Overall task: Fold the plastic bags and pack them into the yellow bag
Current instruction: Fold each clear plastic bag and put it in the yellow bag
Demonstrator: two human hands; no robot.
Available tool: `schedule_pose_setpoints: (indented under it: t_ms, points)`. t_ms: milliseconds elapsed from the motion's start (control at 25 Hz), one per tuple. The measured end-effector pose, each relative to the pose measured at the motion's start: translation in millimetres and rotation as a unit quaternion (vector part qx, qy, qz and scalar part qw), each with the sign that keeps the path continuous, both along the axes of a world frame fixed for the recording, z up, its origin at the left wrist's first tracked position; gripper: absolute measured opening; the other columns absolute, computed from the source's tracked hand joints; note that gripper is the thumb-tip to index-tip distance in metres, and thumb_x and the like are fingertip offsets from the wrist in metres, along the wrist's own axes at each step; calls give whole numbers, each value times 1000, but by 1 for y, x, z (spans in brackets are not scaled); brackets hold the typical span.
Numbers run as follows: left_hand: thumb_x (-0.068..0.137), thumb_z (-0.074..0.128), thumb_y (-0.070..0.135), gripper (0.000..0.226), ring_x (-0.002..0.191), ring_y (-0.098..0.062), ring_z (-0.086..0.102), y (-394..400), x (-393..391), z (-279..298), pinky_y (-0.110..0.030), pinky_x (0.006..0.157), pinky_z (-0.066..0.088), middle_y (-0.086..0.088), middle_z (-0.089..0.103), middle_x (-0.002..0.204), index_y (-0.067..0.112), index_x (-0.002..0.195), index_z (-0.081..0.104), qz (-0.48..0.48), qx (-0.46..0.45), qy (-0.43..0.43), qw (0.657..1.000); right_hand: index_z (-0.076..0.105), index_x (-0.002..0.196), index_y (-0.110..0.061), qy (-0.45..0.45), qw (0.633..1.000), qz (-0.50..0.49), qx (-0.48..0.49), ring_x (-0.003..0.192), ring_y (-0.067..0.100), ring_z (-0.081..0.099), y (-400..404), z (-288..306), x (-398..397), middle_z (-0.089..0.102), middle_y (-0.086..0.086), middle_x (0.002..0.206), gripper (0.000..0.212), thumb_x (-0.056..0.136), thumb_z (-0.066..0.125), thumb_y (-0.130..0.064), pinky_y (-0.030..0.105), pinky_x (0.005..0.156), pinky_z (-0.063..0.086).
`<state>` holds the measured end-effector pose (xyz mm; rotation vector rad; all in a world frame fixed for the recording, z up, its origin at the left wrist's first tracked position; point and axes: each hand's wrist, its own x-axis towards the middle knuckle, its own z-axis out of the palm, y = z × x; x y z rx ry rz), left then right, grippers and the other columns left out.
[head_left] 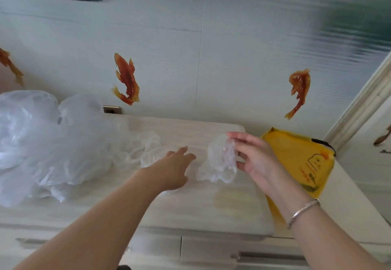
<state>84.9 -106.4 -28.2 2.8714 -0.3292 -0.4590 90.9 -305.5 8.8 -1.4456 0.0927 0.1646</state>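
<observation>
A crumpled clear plastic bag [220,159] hangs just above the pale cabinet top [211,206], pinched between the fingers and thumb of my right hand [254,157]. My left hand [175,168] reaches forward with straight fingers, low over the cabinet top just left of that bag, holding nothing. A big heap of loose clear plastic bags [48,140] covers the left side. The yellow bag [300,159] lies flat at the right, partly behind my right hand and wrist.
The cabinet stands against a white wall with orange fish stickers [127,81]. A wall socket [112,110] sits behind the heap. Drawer fronts with a handle [264,256] run along the near edge. A door frame [364,102] rises at the right.
</observation>
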Motion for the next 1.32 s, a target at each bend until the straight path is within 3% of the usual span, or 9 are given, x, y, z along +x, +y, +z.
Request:
schedule_pose_setpoints:
  t_ms: [200,320,400,480,560,680,960,1160,1320]
  points:
    - [90,43,-2,67,145,-25,16,17,17,-11,-38,113,30,0,1,161,25,148,26,18,15,11,1000,67,99,-12,22,999,17,32,62,12,60,6,10,4,64,1,74,22,92,53,2,21,45,46]
    - [97,46,15,54,144,-25,21,19,18,-1,-38,113,26,1,10,160,26,147,30,29,6,-29,999,68,100,-10,29,999,30,18,62,13,58,4,13,0,63,2,70,21,92,53,3,20,46,48]
    - [100,42,32,37,133,-22,39,6,14,17,-32,106,32,-1,35,151,23,136,48,79,-105,-99,986,68,99,-12,27,999,32,4,67,14,59,2,16,-3,64,0,70,19,92,55,0,22,51,50]
    - [99,37,46,42,109,-17,58,-12,4,39,-28,93,41,0,60,126,17,118,62,167,-317,-79,930,68,97,-13,20,999,30,11,68,14,61,4,20,-8,65,1,74,15,92,57,-4,23,55,52]
    - [95,41,55,48,95,-15,66,-28,-15,61,-32,90,51,2,69,108,16,109,65,211,-499,55,839,66,99,-12,6,999,5,36,70,15,62,5,23,-13,65,5,79,14,92,58,-4,24,57,53]
    - [92,60,35,30,86,-18,69,-45,-39,71,-31,86,56,-5,73,99,9,104,68,191,-557,126,798,61,101,-14,-15,996,-57,73,69,18,62,5,25,-19,64,6,74,13,91,60,-6,25,55,53]
    - [90,64,22,15,64,-16,57,-48,-42,78,-32,68,49,2,63,66,9,84,67,284,-636,-40,717,62,117,3,68,994,8,88,86,26,64,2,24,-36,68,20,109,34,95,55,-22,32,66,52]
    - [95,55,25,19,64,-11,58,-46,-43,73,-28,65,51,0,63,73,13,82,63,259,-597,-110,751,68,117,-8,78,991,107,37,114,39,58,11,24,-43,63,15,125,41,91,59,-40,45,99,43]
    - [96,51,13,16,49,-5,51,-39,-43,70,-15,48,40,-1,64,70,11,85,62,219,-500,-215,810,69,109,-4,51,992,89,78,94,23,64,15,27,-46,69,8,102,24,94,55,-18,35,86,51]
